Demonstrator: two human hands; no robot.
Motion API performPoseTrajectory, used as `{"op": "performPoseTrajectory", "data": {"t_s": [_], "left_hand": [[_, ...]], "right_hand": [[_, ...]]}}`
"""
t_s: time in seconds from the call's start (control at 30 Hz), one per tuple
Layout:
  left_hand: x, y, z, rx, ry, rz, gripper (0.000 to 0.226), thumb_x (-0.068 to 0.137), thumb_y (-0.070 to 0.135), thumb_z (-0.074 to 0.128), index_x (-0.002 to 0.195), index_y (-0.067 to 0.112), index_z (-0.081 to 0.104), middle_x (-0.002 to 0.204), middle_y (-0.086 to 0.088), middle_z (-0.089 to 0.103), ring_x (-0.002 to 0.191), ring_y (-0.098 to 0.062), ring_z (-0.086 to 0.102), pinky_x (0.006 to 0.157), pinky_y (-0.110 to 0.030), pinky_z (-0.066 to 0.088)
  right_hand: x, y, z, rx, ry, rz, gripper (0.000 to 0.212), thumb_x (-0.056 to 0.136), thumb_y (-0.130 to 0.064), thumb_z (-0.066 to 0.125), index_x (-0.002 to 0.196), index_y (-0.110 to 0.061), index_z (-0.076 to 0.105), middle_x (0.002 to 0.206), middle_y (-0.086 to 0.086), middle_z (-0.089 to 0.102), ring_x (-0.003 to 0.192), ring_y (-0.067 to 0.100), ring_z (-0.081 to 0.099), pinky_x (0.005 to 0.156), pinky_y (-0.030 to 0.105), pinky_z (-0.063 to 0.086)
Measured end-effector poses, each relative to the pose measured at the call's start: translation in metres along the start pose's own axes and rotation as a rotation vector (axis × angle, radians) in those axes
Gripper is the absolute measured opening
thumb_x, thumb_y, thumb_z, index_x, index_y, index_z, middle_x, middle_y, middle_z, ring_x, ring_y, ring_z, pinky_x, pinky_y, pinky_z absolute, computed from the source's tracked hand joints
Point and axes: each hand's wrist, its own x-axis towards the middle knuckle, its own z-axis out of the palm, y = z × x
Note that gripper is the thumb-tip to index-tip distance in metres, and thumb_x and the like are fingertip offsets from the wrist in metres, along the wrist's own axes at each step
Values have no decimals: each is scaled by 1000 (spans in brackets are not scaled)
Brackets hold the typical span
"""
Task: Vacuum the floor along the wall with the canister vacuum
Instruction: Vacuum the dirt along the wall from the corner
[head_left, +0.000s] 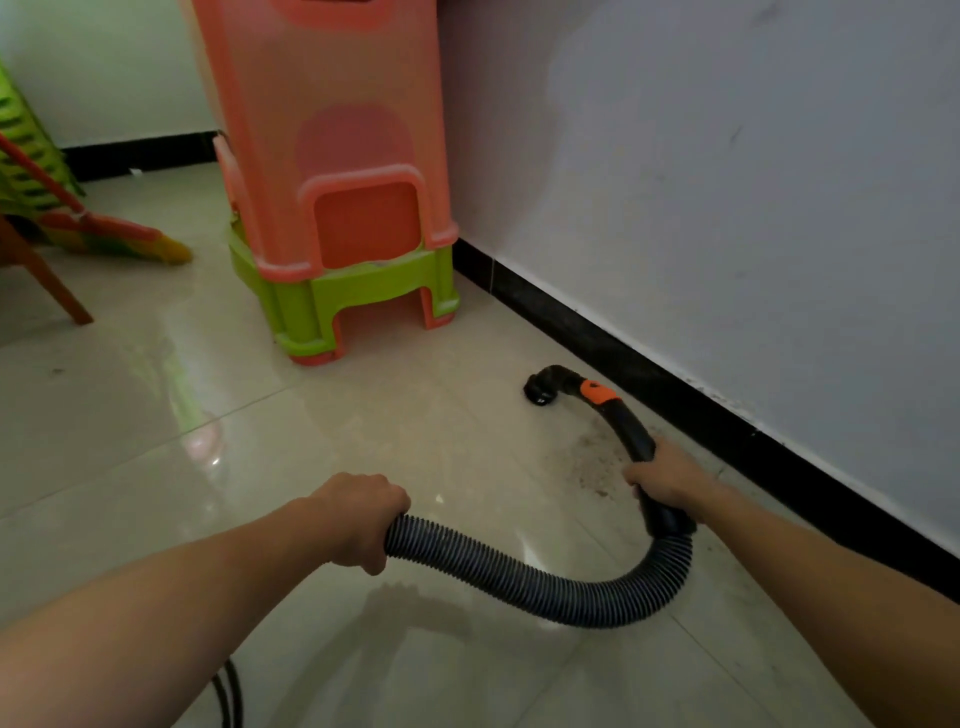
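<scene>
Dust (589, 465) lies on the floor (311, 467) beside the black skirting (675, 374), nearer than the nozzle (540, 388), so it may be missed. The right hand (662, 480) grips the curved handle (628, 426) and the left hand (358, 519) grips the hose (519, 582); a tug left could kink it or swing the nozzle off the wall line.

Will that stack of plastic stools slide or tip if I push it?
The stack of stools stands tall on a narrow base, so a high push would probably tip it. It looks like light plastic and should slide easily on the glossy floor if pushed low.
</scene>
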Motion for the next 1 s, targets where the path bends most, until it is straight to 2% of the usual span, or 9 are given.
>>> {"op": "performPoseTrajectory", "data": {"t_s": [0.03, 0.1, 0.23, 0.3, 0.43, 0.53, 0.7, 0.83, 1.0], "left_hand": [[4, 6, -4, -7, 16, 13, 31, 72, 32, 71, 93, 26, 49, 84, 6, 49, 78, -16, 51, 65, -28, 39], [11, 19, -12, -45, 47, 41, 31, 71, 32, 71, 88, 27, 46, 77, 8, 47, 75, -16, 51, 61, -28, 38], [19, 39, -19, -83, 66, 103, 30, 71, 30, 72, 86, 26, 46, 74, 9, 46, 73, -16, 52, 59, -28, 38], [20, 39, -23, -82, 86, 109, 30, 71, 29, 72, 87, 26, 46, 74, 9, 46, 74, -16, 52, 60, -28, 38], [17, 27, -24, -85, 111, 103, 30, 70, 29, 71, 86, 27, 45, 73, 10, 45, 73, -15, 51, 56, -27, 35], [16, 25, -16, -100, 92, 101, 29, 68, 31, 70, 82, 29, 45, 73, 10, 46, 73, -14, 51, 55, -26, 34], [26, 38, -12, -39, 49, 142, 28, 71, 26, 69, 87, 27, 46, 78, 8, 49, 79, -16, 54, 63, -27, 39], [43, 56, -13, 65, 43, 164, 29, 75, 24, 70, 97, 24, 52, 88, 4, 53, 85, -18, 58, 67, -28, 42], [39, 43, 12, 87, 16, 111, 31, 78, 24, 65, 107, 24, 54, 89, 5, 51, 80, -15, 52, 67, -26, 40]], "right_hand": [[3, 4, -10, -54, 73, 21, 43, 86, -19, 68, 122, -3, 49, 103, 19, 64, 89, 34, 64, 80, 44, 56], [5, 11, -33, -139, 150, 69, 52, 88, -26, 68, 128, -2, 46, 105, 18, 60, 86, 32, 62, 70, 38, 52], [4, 21, -61, -240, 184, 116, 51, 90, -30, 67, 126, 1, 48, 85, 12, 57, 69, 26, 58, 51, 30, 41], [2, 30, -62, -189, 175, 134, 48, 89, -25, 68, 123, 2, 48, 83, 13, 57, 70, 28, 59, 53, 30, 43], [-7, 59, -56, 58, 142, 196, 45, 85, -11, 69, 121, 5, 48, 98, 24, 61, 83, 38, 63, 67, 40, 53], [-21, 78, -50, 178, 157, 244, 41, 81, -5, 68, 116, 8, 51, 92, 26, 65, 75, 37, 63, 68, 43, 55], [-47, 93, -46, 234, 118, 276, 37, 81, -9, 68, 112, -1, 49, 89, 23, 64, 72, 33, 64, 57, 37, 54], [-59, 108, -33, 297, 150, 313, 37, 83, -11, 68, 113, -5, 47, 92, 22, 65, 74, 32, 65, 55, 36, 53], [-54, 108, -6, 387, 207, 292, 34, 83, -10, 70, 110, -8, 49, 92, 21, 66, 77, 33, 67, 64, 42, 58]]}}
